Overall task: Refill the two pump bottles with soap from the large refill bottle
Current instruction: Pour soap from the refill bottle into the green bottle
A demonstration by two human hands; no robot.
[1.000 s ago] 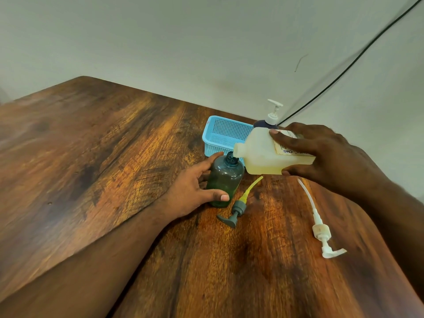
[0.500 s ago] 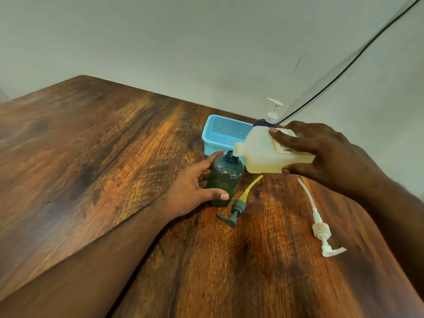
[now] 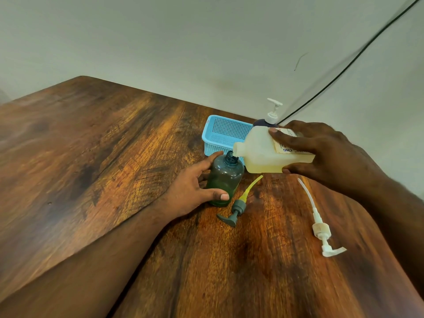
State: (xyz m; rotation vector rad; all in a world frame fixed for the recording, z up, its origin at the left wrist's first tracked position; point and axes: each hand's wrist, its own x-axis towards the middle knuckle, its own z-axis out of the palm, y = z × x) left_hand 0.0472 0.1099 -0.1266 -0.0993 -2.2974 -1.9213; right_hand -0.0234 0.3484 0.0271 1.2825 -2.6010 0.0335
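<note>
My left hand [image 3: 191, 191] curls its fingers [image 3: 212, 158] and thumb around the green bottle [image 3: 226, 180], standing upright and uncapped on the tabletop [image 3: 91, 157]. My right hand [image 3: 321, 154] wraps its fingers around the refill bottle [image 3: 259, 150], tipped on its side, long axis level, mouth pointing left over the green bottle's neck.

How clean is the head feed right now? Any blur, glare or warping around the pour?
Head view: sharp at the refill bottle and green bottle; the left forearm near the lens is soft; wide-angle bending curves the table edge and the wall cable; lighting is soft, with a mild warm sheen on the wood and no harsh glare.
</note>
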